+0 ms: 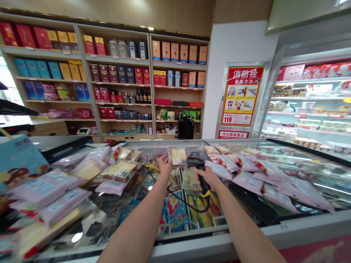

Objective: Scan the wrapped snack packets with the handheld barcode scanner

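Your right hand (205, 177) grips a black handheld barcode scanner (197, 164) with a yellow band, its head tilted toward the clear packet of pale food (177, 156) held in your left hand (165, 164), a black cable (178, 199) looping below.

A black barcode scanner (202, 176) has a yellow band around its grip, and a thin black cable. Beside it, a clear packet (177, 156) shows cream and yellow contents. Pale pink packets (248, 182) carry pale blue labels. Ice-lolly wrappers (175, 215) under the freezer glass are bright blue, red and yellow. A fire-safety poster (241, 95) is red-bordered on yellow. Wall shelves (123, 76) hold red, blue, gold and tan boxes.
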Available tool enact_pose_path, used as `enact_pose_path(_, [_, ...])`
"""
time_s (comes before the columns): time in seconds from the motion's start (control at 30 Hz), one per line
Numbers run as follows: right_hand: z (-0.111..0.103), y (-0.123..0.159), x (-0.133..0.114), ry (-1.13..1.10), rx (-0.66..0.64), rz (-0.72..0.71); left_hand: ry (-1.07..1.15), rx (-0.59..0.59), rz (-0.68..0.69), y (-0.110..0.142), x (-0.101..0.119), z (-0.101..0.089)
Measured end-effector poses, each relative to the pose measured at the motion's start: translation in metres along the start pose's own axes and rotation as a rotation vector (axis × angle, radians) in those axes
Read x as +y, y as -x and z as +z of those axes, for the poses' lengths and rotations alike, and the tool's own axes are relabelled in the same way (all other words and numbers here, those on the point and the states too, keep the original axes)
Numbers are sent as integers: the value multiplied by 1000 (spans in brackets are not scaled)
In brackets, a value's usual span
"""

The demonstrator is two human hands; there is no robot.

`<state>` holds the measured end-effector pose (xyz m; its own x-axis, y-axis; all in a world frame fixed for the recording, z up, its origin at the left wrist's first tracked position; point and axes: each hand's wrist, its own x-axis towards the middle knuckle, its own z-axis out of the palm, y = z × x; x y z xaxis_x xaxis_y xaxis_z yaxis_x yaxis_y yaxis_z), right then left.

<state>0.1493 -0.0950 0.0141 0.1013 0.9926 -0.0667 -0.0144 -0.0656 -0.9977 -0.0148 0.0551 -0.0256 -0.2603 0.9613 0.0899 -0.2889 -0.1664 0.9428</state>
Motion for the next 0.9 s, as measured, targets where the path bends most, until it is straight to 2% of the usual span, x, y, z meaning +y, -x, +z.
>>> enact_pose_path(0.37, [1, 1, 0, 15, -5, 24, 25, 10, -14, -4, -3, -1])
enact_pose_path(0.67, [4, -8, 14, -51, -86, 28, -31, 41, -8, 1, 5, -2])
enact_pose_path(0.77, [16, -8, 13, -59, -96, 17, 48, 83, -57, -1, 21, -13])
enact_pose_path(0.9, [50, -6, -1, -84, -135, 6, 183, 114, -71, -10, 52, -48])
